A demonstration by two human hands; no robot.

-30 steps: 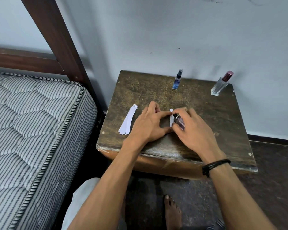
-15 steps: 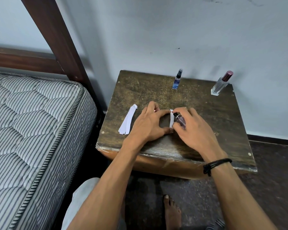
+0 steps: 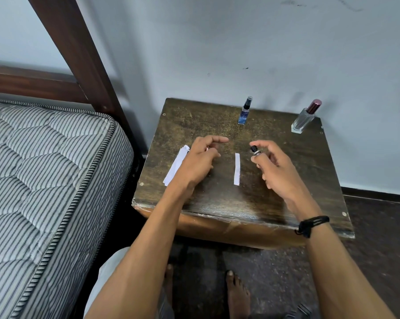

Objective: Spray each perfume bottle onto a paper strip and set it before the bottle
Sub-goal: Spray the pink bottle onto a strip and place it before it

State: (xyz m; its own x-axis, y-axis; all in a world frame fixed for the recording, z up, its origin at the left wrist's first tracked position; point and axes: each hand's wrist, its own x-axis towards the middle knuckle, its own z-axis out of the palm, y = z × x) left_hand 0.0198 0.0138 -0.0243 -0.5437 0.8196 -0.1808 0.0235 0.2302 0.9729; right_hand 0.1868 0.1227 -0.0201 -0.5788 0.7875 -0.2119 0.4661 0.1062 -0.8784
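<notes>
right hand (image 3: 279, 171): fingers (image 3: 255, 143) wrapped round a small perfume bottle (image 3: 254, 151), black spray nozzle showing above the grip and aimed left; bottle body mostly hidden in the palm. hand raised over the table (image 3: 309, 180), black cord bracelet (image 3: 310, 224) at the wrist.

left hand (image 3: 201, 160): fingers loosely curled, forefinger stretched toward the right hand; a small pale item shows under them, too hidden to tell what it is or whether it is gripped. hand hovers over the left part of the table.

paper strip (image 3: 237, 168): single white strip, flat on the table between the two hands, lengthwise front to back, touched by neither.

stack of paper strips (image 3: 176, 166): white, lying at a slant near the table's left edge, partly covered by the left hand.

blue perfume bottle (image 3: 245, 111): upright at the back of the table, black sprayer, in line behind the single strip but well apart from it.

clear perfume bottle (image 3: 304, 117): square glass, dark red cap, at the back right corner.

striped mattress (image 3: 44, 180): left of the table, with dark wooden bed frame (image 3: 79, 54).
</notes>
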